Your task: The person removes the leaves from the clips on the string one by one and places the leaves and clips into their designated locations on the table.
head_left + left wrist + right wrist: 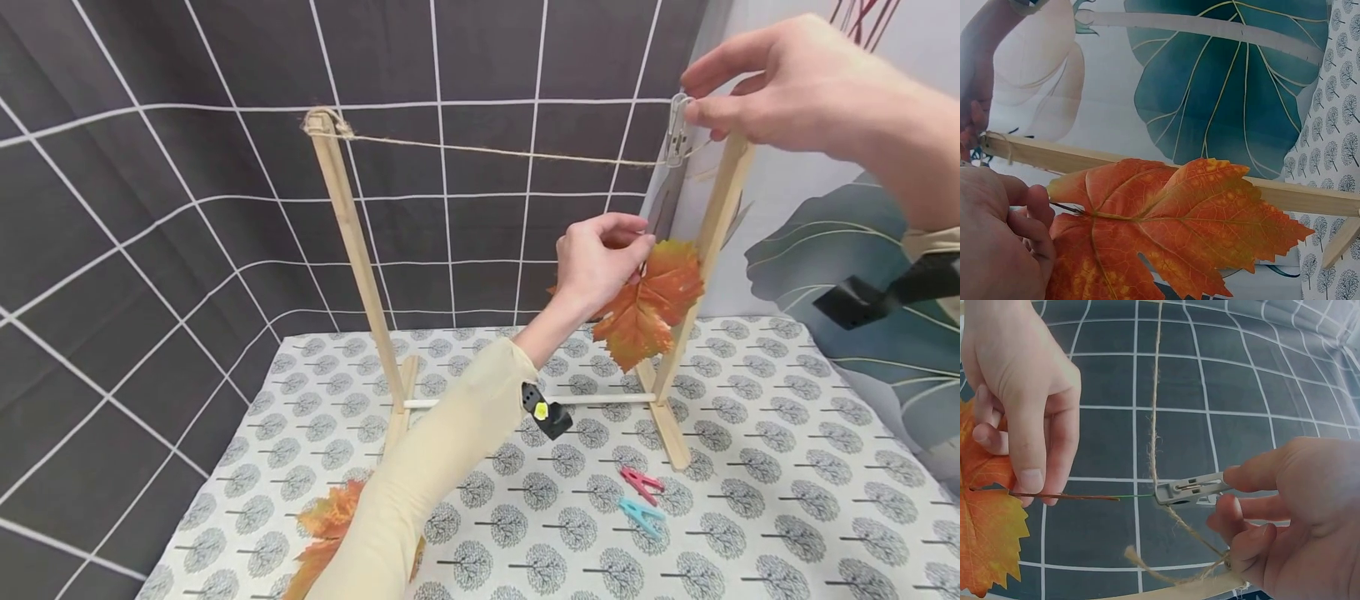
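My left hand (600, 258) pinches the stem of an orange-red artificial maple leaf (648, 304), which hangs below the right end of a twine line (510, 153). In the right wrist view the thin stem (1079, 497) points at the clothespin, its green wire tip meeting the clip's nose. Whether the tip is clamped I cannot tell. Up by the top of the right post, my right hand (817, 100) pinches the handle end of the grey clothespin (1191, 487), whose nose is at the twine. The left wrist view shows the leaf's veined face close up.
A wooden stand with a left post (360, 258), a right post (697, 283) and a white crossbar (600, 399) holds the twine. On the tree-print cloth lie a pink clothespin (641, 483), a blue clothespin (642, 515) and more orange leaf (330, 512), partly behind my left sleeve.
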Motion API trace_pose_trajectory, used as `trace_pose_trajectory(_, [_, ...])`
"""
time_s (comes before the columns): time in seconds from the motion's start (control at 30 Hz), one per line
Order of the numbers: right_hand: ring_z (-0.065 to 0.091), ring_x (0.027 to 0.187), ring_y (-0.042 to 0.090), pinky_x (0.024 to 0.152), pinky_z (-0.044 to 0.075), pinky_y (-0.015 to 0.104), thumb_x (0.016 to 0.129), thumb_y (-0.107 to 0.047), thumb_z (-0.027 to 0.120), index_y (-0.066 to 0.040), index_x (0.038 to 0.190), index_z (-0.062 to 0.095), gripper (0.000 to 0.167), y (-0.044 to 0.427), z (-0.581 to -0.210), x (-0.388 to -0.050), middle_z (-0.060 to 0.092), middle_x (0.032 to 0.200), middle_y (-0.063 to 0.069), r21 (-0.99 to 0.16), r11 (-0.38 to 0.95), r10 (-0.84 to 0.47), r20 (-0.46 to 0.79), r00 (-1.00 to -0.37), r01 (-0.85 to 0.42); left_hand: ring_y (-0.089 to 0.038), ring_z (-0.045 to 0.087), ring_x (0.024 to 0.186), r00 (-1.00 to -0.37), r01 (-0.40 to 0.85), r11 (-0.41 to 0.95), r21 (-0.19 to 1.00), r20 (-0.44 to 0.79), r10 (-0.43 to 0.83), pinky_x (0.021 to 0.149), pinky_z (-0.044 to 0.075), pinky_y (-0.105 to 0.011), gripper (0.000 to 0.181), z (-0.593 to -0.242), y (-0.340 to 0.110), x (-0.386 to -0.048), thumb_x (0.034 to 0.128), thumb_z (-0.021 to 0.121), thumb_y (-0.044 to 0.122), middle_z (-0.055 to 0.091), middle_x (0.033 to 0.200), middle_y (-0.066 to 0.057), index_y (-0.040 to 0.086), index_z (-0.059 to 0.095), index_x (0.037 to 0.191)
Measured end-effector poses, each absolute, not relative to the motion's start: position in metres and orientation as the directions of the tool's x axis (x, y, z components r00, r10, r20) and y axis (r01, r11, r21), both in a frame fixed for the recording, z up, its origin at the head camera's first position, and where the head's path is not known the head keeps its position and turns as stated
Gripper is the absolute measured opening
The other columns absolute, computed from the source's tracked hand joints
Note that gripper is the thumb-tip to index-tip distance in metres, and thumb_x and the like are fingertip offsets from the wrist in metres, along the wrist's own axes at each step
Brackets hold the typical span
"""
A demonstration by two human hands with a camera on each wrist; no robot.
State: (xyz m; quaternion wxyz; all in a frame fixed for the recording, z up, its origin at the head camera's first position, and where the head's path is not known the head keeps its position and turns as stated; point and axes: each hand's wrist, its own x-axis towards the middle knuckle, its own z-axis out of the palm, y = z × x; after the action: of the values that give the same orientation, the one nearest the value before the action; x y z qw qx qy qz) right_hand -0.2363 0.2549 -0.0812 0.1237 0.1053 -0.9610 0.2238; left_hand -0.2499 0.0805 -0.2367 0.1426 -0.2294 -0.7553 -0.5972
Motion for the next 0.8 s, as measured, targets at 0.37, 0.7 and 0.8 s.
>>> trace_pose_trajectory(0.37, [0.049,0.091,0.028,0.064,0.040,0.022,0.096,-0.033,0.067,-0.011,0.137,0.061,0.047,0.2506,-0.0788,-0.2373,0.072,0.089,0.013,-0.381,0.889,-0.143,0.298,-0.944,-0.255,-0.003,0.062,0.051,-0.873,0.483,0.184,0.856,0.456,0.171,0.059,0.051,-0.018,0.014,-0.2373,0.0834,-0.2488,0.0888,0.075,0.012,0.070,0.074,0.012,0.010,0.077,0.103])
trace_pose_trajectory(0.7, [0.054,0.079,0.014,0.060,0.042,0.018,0.095,-0.028,0.068,-0.009,0.135,0.062,0.045,0.2498,-0.0754,-0.2351,0.071,0.080,0.000,-0.405,0.876,-0.150,0.288,-0.946,-0.262,-0.005,0.063,0.052,-0.863,0.497,0.172,0.850,0.464,0.200,0.056,0.052,-0.019,0.015,-0.2363,0.0832,-0.2509,0.0887,0.074,0.011,0.070,0.075,0.011,0.010,0.078,0.103])
trace_pose_trajectory(0.8, [0.055,0.078,0.011,0.059,0.042,0.018,0.096,-0.028,0.068,-0.010,0.136,0.061,0.045,0.2507,-0.0759,-0.2357,0.071,0.081,0.000,-0.404,0.876,-0.154,0.286,-0.946,-0.264,-0.004,0.063,0.052,-0.857,0.508,0.187,0.841,0.473,0.204,0.059,0.050,-0.017,0.015,-0.2360,0.0828,-0.2508,0.0889,0.074,0.012,0.070,0.075,0.011,0.011,0.079,0.103])
